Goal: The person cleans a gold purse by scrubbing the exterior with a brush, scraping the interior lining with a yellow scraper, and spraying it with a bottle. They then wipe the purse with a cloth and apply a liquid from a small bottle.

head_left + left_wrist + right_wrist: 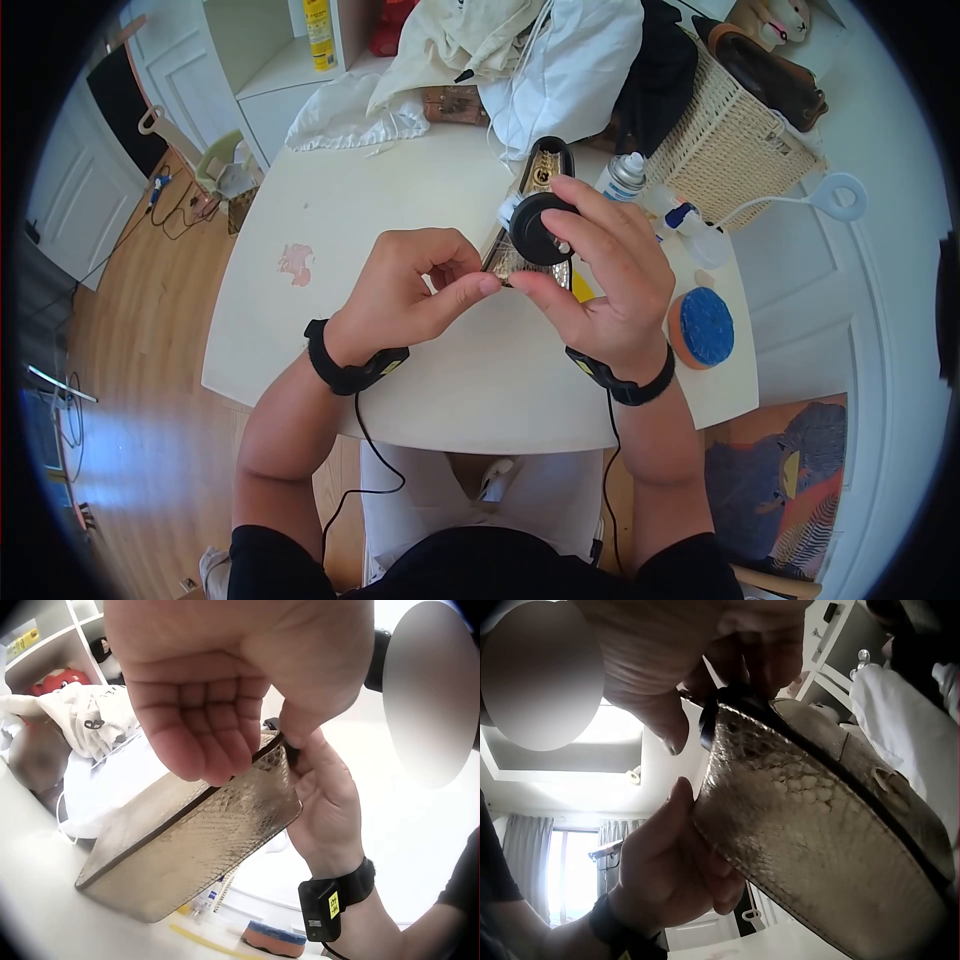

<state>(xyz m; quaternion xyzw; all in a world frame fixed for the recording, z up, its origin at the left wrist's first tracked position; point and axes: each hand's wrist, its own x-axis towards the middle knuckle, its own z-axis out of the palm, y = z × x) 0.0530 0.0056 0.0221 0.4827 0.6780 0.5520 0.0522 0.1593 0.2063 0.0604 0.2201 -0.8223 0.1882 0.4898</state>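
A gold, snakeskin-textured bag point(546, 165) with dark edging stands tilted over the white table, between my hands. My left hand point(410, 285) pinches its near corner between thumb and bent fingers; in the left wrist view the gold panel point(195, 847) spreads below that hand. In my right hand point(615, 260), the fingers curl over a round black-backed brush point(535, 232) with pale bristles at its left side, held over the bag's upper edge. The right thumb tip lies close to the left thumb at the corner. From the right wrist, the gold side point(817, 817) fills much of the view.
To the right of the bag are a spray can point(625, 175), a small clear bottle point(705, 245) and a round blue-and-orange sponge point(705, 328). A wicker basket point(740, 120) and a white cloth bag point(565, 75) stand at the back. Thin cables hang from both wrists.
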